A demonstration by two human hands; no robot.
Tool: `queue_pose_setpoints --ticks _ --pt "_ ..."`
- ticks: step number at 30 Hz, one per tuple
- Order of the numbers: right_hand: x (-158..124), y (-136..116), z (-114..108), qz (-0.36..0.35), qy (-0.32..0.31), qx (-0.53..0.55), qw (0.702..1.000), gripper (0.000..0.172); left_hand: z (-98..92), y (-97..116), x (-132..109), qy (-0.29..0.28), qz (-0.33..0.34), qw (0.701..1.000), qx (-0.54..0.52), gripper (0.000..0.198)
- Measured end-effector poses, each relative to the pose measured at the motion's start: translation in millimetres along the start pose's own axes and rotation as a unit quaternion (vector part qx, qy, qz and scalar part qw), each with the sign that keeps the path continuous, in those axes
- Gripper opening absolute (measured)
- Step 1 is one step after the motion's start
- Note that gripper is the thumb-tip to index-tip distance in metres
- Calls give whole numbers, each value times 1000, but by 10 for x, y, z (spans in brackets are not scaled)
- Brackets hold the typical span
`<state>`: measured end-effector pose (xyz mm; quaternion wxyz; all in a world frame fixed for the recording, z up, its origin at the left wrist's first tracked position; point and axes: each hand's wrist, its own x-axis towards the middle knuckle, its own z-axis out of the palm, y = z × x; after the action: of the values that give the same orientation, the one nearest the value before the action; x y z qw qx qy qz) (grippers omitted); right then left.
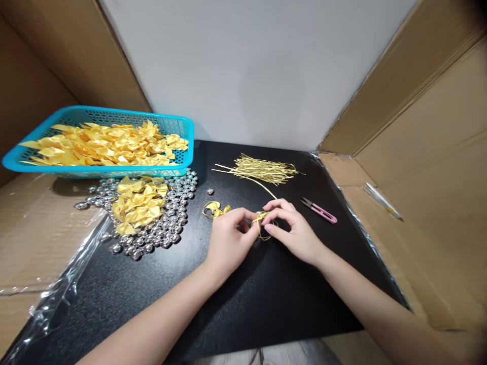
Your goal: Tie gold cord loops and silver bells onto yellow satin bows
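Between my two hands, just above the middle of the black board, is a loop of thin gold cord (pixel 262 235). My left hand (pixel 233 237) pinches it from the left with thumb and forefinger. From the other side my right hand (pixel 291 228) holds the same cord between curled fingertips. A small silvery bit shows at the top of the loop, partly covered by fingers. Just beyond my left hand lies a yellow ribbon bow (pixel 215 207) with a cord loop, partly hidden. One gold strand (pixel 264 186) runs from the bundle behind toward my right fingers.
A blue basket (pixel 190 147) of yellow bows stands at the back left. Before it, silver beads (pixel 178 203) surround a pile of bows (pixel 139 203). Cut gold cords (pixel 264 169) lie at the back, pink thread snips (pixel 321 212) at right, white tweezers (pixel 382 200) beyond.
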<state>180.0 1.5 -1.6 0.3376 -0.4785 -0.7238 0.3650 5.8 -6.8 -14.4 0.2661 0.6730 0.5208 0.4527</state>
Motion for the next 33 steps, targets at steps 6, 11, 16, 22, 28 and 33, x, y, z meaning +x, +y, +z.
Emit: queue_pose_setpoints --ticks 6,11,16,22,28,33 --pt "3 43 35 -15 23 4 1000 8 -9 -21 10 -1 -16 1000 -8 11" --pt "3 98 54 36 6 114 993 6 -16 -29 13 -14 -50 998 -43 15" --pt "8 172 70 77 0 191 979 3 -3 -48 22 -29 -103 989 -99 14" --pt "0 217 39 149 -42 344 926 16 -12 -37 55 -46 -179 962 -202 16" --pt "-13 195 -8 202 -105 399 888 19 -50 -2 76 -43 -209 947 -238 17" --pt "-36 166 -15 161 -96 330 925 27 -87 43 66 -18 -173 961 -217 13"
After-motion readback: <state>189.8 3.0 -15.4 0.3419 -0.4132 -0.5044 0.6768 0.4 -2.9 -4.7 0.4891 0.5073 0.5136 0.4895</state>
